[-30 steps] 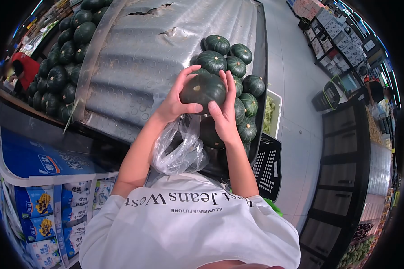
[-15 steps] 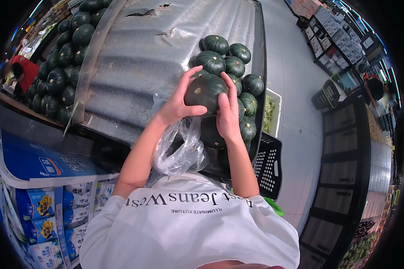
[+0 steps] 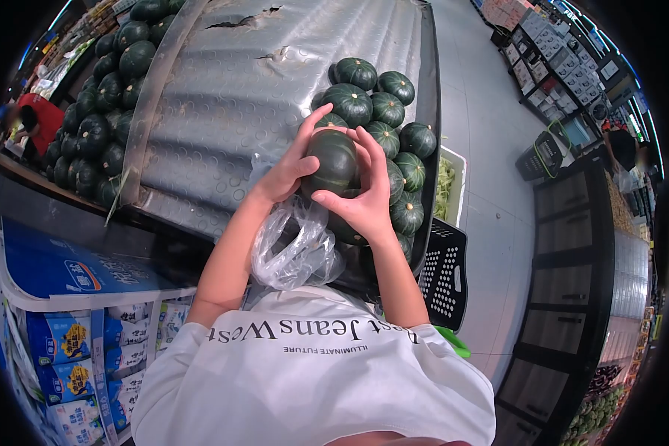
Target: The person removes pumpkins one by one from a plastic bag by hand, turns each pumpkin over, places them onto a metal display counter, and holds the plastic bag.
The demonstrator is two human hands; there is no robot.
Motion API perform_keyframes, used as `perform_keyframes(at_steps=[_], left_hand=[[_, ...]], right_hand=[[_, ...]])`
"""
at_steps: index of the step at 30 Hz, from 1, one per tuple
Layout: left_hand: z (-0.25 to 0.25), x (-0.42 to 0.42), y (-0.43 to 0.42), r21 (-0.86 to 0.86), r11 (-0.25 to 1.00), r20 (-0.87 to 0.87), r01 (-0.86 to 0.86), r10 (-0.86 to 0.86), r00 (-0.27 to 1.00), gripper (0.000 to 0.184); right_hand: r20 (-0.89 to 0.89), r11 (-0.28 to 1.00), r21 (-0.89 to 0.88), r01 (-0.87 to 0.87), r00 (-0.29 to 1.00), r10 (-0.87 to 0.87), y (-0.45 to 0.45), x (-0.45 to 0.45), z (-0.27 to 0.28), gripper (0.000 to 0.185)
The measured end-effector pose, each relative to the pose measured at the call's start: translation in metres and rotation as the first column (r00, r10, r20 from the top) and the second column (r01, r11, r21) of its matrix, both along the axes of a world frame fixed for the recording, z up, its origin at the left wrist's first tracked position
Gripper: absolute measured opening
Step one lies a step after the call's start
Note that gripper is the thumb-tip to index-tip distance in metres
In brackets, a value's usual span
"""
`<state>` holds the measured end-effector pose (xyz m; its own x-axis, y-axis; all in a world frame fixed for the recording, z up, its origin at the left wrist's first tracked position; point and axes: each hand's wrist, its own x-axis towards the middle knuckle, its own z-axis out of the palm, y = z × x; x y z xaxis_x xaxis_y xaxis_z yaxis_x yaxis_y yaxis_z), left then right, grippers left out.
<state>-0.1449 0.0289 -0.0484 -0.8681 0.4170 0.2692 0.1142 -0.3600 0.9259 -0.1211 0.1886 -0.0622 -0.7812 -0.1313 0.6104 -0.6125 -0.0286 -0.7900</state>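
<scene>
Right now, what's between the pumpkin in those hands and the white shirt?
In the head view, a crumpled clear plastic bag shows between the held pumpkin and the white shirt, plus another partly hidden pumpkin.

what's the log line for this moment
left hand: holding green pumpkin | right hand: holding same pumpkin | plastic bag: by shirt

Only view: worn on head, at near edge of worktop [image 3: 201,141], close above, facing forward and down, wide-angled.
</scene>
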Motion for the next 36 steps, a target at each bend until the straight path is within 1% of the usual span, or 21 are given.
perform_keyframes(at_steps=[4, 7, 10, 13, 16, 19, 22, 25, 30, 36], left_hand=[[0.000, 0.000, -0.001, -0.011, 1.000, -0.036, 0.001, -0.001, 0.999, 0.109], [0.001, 0.001, -0.001, -0.005, 1.000, -0.012, -0.002, 0.002, 1.000, 0.106], [0.000, 0.000, -0.002, 0.007, 1.000, 0.008, 0.002, -0.002, 1.000, 0.103], [0.001, 0.002, -0.002, 0.007, 1.000, 0.003, -0.005, 0.005, 1.000, 0.102], [0.004, 0.004, -0.002, 0.004, 1.000, -0.012, -0.013, 0.013, 1.000, 0.102], [0.002, 0.004, -0.003, -0.017, 1.000, -0.037, -0.009, 0.009, 0.999, 0.102], [0.000, 0.002, -0.001, -0.060, 0.998, -0.078, -0.009, 0.005, 0.997, 0.101], [0.000, 0.002, -0.001, -0.070, 0.998, -0.093, -0.002, -0.005, 0.996, 0.101], [0.002, 0.004, -0.001, -0.083, 0.997, -0.092, -0.004, -0.004, 0.996, 0.101], [0.000, 0.002, -0.002, -0.078, 0.997, -0.076, 0.007, -0.013, 0.997, 0.100]], right_hand=[[0.084, 0.994, -0.103, -0.023, 0.996, 0.031, -0.002, 0.002, 0.002, 0.105], [0.068, 0.996, -0.073, -0.043, 0.997, 0.047, -0.001, 0.000, 0.001, 0.105], [0.141, 0.994, -0.072, -0.085, 0.986, 0.094, -0.001, 0.003, 0.005, 0.105], [0.106, 0.995, -0.038, -0.095, 0.989, 0.098, 0.000, 0.002, 0.002, 0.099], [0.127, 0.972, -0.150, -0.183, 0.971, 0.203, 0.001, 0.003, 0.004, 0.085], [0.127, 0.979, -0.152, -0.133, 0.980, 0.153, 0.000, 0.002, 0.006, 0.071], [0.148, 0.985, -0.118, -0.129, 0.978, 0.145, 0.001, 0.004, 0.009, 0.067], [0.174, 0.978, -0.152, -0.145, 0.970, 0.171, 0.003, 0.006, 0.010, 0.068], [0.147, 0.972, -0.174, -0.156, 0.972, 0.182, 0.003, 0.006, 0.011, 0.067], [0.155, 0.969, -0.185, -0.161, 0.969, 0.191, 0.004, 0.007, 0.012, 0.067]])
